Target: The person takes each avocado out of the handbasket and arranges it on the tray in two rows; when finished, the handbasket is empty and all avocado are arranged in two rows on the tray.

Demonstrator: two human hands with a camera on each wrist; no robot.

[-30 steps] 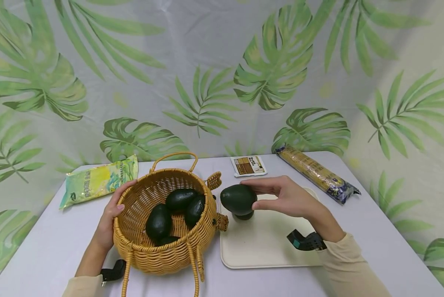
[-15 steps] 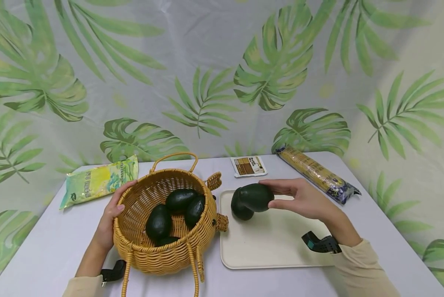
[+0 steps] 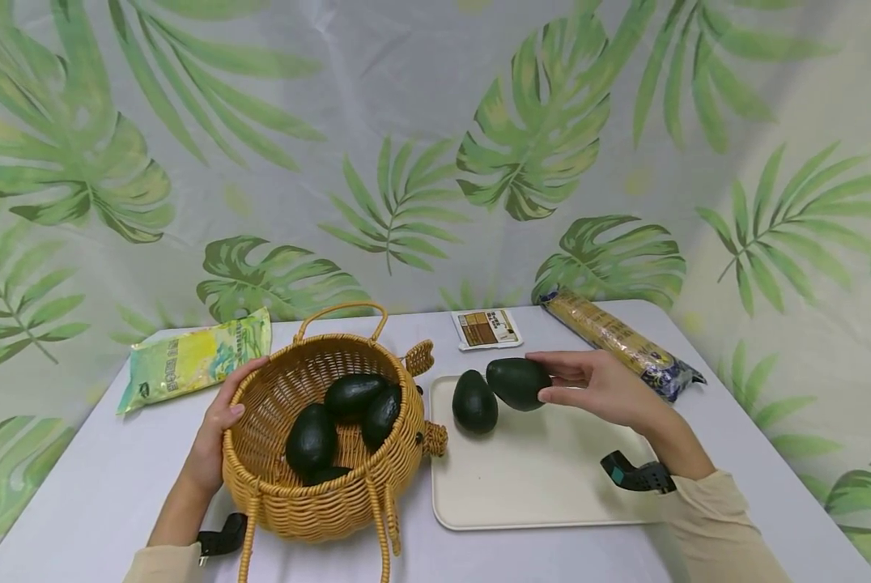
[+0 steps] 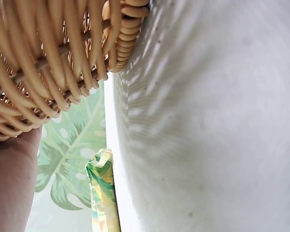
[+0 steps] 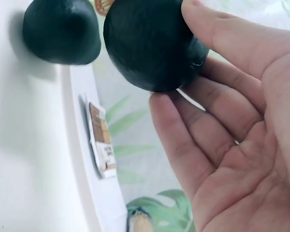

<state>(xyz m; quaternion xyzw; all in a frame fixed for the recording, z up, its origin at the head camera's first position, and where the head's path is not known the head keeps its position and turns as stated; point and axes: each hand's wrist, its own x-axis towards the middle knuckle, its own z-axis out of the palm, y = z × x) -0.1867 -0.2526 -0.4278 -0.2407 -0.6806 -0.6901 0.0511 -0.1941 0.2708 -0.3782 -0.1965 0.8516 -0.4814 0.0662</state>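
Observation:
My left hand (image 3: 213,433) grips the left rim of a wicker basket (image 3: 319,514) with a pig-like snout and ears. Several dark green avocados (image 3: 312,437) lie inside it. In the left wrist view the woven basket wall (image 4: 48,58) fills the upper left. Between thumb and fingertips, my right hand (image 3: 596,385) holds an avocado (image 3: 517,383) above a cream tray (image 3: 523,486). Another avocado (image 3: 475,402) rests on the tray, just left of the held one. The right wrist view shows the held avocado (image 5: 152,43) from its rounded end, fingertips against its side.
A green-yellow packet (image 3: 195,360) lies behind the basket at left. At the back are a small white-brown sachet (image 3: 488,328) and a long pack of noodles (image 3: 618,340). The basket's handles (image 3: 377,518) stick out toward the front. A leaf-patterned curtain (image 3: 406,162) hangs behind the table.
My right hand has shifted right with its avocado, away from the basket, uncovering the avocado on the tray. The left hand and the basket have stayed put.

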